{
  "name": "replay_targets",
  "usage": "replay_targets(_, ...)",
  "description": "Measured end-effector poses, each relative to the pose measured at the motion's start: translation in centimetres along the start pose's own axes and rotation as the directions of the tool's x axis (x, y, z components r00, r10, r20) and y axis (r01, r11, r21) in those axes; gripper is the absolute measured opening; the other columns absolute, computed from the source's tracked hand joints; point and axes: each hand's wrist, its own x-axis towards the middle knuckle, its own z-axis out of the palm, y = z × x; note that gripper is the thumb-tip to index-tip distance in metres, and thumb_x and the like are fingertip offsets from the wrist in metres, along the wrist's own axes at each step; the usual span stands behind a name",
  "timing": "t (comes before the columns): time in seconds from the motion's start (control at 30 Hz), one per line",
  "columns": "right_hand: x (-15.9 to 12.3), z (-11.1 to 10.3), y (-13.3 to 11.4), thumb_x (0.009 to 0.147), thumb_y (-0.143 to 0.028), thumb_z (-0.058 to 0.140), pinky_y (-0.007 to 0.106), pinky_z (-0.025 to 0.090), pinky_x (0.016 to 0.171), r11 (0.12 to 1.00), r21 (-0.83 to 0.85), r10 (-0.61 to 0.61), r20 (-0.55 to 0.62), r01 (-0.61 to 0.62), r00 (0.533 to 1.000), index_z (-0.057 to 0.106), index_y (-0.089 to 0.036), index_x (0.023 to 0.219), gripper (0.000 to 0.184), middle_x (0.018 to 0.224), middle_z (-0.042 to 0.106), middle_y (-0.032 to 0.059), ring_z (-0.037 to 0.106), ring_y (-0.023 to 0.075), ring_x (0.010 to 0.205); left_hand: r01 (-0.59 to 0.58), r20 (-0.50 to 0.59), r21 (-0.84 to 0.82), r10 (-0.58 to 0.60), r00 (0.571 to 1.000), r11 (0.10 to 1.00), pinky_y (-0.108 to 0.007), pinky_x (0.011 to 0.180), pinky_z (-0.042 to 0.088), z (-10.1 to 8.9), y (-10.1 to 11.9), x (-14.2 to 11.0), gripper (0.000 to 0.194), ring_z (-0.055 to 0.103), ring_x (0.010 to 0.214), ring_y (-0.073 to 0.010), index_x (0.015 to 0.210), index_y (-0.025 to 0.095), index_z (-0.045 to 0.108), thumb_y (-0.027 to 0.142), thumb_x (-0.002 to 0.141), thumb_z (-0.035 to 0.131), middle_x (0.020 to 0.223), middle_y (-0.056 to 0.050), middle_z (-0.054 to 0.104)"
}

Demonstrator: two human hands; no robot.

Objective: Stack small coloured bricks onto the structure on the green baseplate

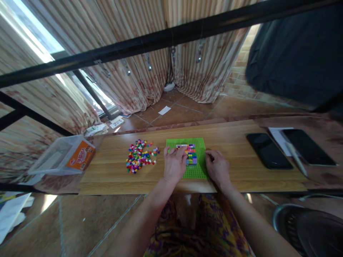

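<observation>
A green studded baseplate (201,172) lies on the wooden board, with a block of small multicoloured building bricks (192,156) built up on its middle. My left hand (174,164) rests over the left part of that block. Its fingers are apart, with the fingertips on the bricks' upper edge; any small piece under them is hidden. At the plate's right edge, my right hand (218,167) is closed, its curled fingers and thumb against the rim.
Loose coloured bricks (139,156) lie heaped to the left. Beyond them stands a clear plastic box (57,157) with an orange label. Two dark phones (269,150), a white paper and a pen lie at the right. A black bar crosses above the far side.
</observation>
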Motion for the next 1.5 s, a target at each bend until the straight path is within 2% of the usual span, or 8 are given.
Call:
replay_targets(0.37,0.0,0.2,0.3,0.088,-0.029,0.046,0.032,0.045,0.073,0.999,-0.028,-0.020,0.007,0.021,1.000,0.071,-0.018,0.091,0.028,0.093,0.069,0.0099,0.061,0.0205,0.082,0.011,-0.042,-0.051,-0.013,0.999,0.999,-0.048,0.107,0.034,1.1,-0.1,-0.2,0.029,0.060,0.091,-0.0215,0.110,0.025,0.066,0.011,0.087,0.053,0.087,-0.003,0.072)
replay_targets(0.5,0.0,0.1,0.3,0.089,-0.029,0.044,0.032,0.044,0.071,0.998,-0.053,-0.022,0.024,0.023,0.999,0.071,-0.018,0.092,0.029,0.094,0.069,0.0097,0.061,0.0199,0.080,0.023,-0.038,-0.058,-0.025,0.999,0.998,-0.048,0.108,0.034,1.1,0.0,-0.3,0.034,0.061,0.089,-0.0207,0.118,0.024,0.063,0.011,0.088,0.052,0.085,-0.002,0.072)
replay_targets(0.63,0.0,0.0,0.3,0.088,-0.032,0.044,0.032,0.044,0.068,0.998,-0.064,-0.028,0.014,0.029,1.000,0.072,-0.018,0.091,0.031,0.092,0.069,0.0100,0.061,0.0202,0.078,0.059,-0.044,-0.082,-0.063,0.997,0.995,-0.050,0.107,0.033,0.4,0.2,-1.0,0.039,0.061,0.089,-0.0217,0.125,0.021,0.058,0.010,0.088,0.051,0.084,-0.001,0.073)
replay_targets(0.77,0.0,0.0,0.6,0.088,-0.033,0.044,0.033,0.044,0.068,0.997,-0.056,-0.053,0.006,0.053,0.999,0.071,-0.018,0.090,0.031,0.091,0.069,0.0104,0.061,0.0207,0.078,0.139,-0.143,-0.081,-0.150,0.978,0.987,-0.043,0.098,0.041,-1.5,-1.4,-2.6,0.034,0.061,0.093,-0.0217,0.122,0.021,0.059,0.013,0.090,0.051,0.090,-0.002,0.073)
replay_targets(0.9,-0.1,0.1,1.1,0.088,-0.034,0.045,0.033,0.044,0.068,0.994,-0.076,-0.073,-0.002,0.073,0.997,0.071,-0.019,0.090,0.030,0.092,0.069,0.0098,0.060,0.0213,0.078,0.307,-0.242,-0.016,-0.302,0.922,0.951,-0.039,0.090,0.045,-3.7,-5.1,-4.4,0.025,0.063,0.091,-0.0211,0.109,0.022,0.065,0.014,0.089,0.052,0.092,-0.004,0.072)
replay_targets(1.07,-0.1,0.1,1.4,0.086,-0.034,0.047,0.032,0.043,0.065,0.993,-0.086,-0.081,-0.006,0.080,0.997,0.072,-0.018,0.090,0.029,0.091,0.069,0.0097,0.059,0.0204,0.073,0.467,-0.232,0.179,-0.425,0.875,0.866,-0.041,0.089,0.043,-5.7,-8.7,-4.5,0.020,0.063,0.093,-0.0248,0.095,0.021,0.070,0.013,0.085,0.054,0.095,-0.007,0.073)
replay_targets(1.27,-0.1,0.0,1.3,0.086,-0.036,0.047,0.032,0.040,0.062,0.991,-0.116,-0.069,-0.008,0.068,0.998,0.072,-0.019,0.089,0.030,0.090,0.069,0.0098,0.059,0.0210,0.071,0.471,-0.172,0.359,-0.439,0.882,0.806,-0.047,0.092,0.042,-6.1,-9.3,-3.3,0.019,0.060,0.101,-0.0297,0.091,0.023,0.072,0.016,0.084,0.056,0.100,-0.009,0.070)
replay_targets(1.5,0.0,0.1,1.5,0.086,-0.035,0.048,0.031,0.039,0.061,0.989,-0.137,-0.063,-0.009,0.061,0.998,0.072,-0.019,0.089,0.029,0.089,0.069,0.0089,0.059,0.0204,0.071,0.505,-0.162,0.443,-0.487,0.858,0.741,-0.054,0.097,0.039,-5.6,-8.7,-2.8,0.015,0.058,0.106,-0.0321,0.087,0.020,0.072,0.026,0.086,0.058,0.101,-0.012,0.069)
